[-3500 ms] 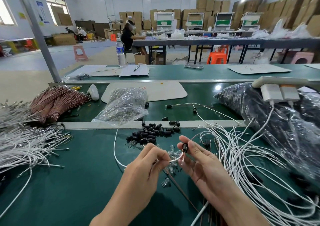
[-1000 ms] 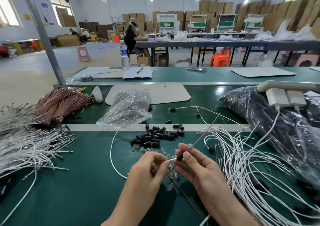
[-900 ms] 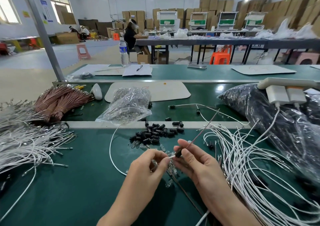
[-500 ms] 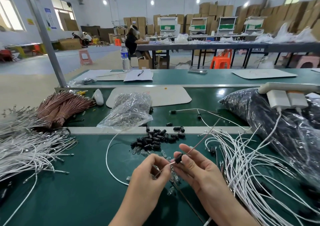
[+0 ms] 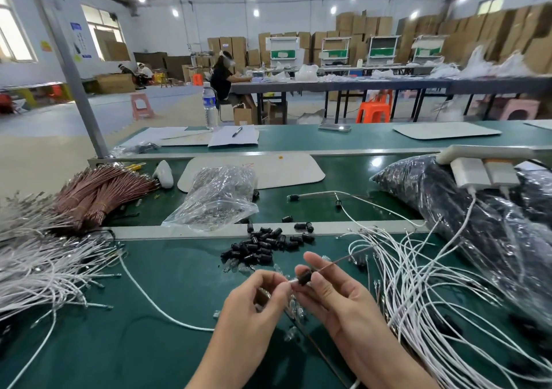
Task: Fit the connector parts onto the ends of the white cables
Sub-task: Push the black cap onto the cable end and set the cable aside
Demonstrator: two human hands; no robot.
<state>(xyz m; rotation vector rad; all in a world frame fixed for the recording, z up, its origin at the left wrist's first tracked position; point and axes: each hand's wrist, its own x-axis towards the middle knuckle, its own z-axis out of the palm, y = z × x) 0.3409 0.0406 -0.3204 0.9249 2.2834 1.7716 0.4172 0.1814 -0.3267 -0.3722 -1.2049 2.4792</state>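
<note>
Just nearer the person than the pile of black connector parts [image 5: 263, 245], both hands meet above the green surface [image 5: 119, 353]. The left hand [image 5: 257, 302] pinches the end of a white cable [image 5: 179, 322] between closed fingers, close to the tip, likely so the limp end stays stiff enough to push. The right hand [image 5: 343, 296] grips one black connector part [image 5: 304, 277] between thumb and forefinger, its bore turned toward the cable end. A thin dark wire [image 5: 337, 263] sticks out of its far side. The cable's tip sits at the part's mouth; how deep it has gone cannot be told. The rest of the cable trails left of the pile. Loose white cables [image 5: 418, 284] lie right of the pile, probably within reach for the following rounds.
</note>
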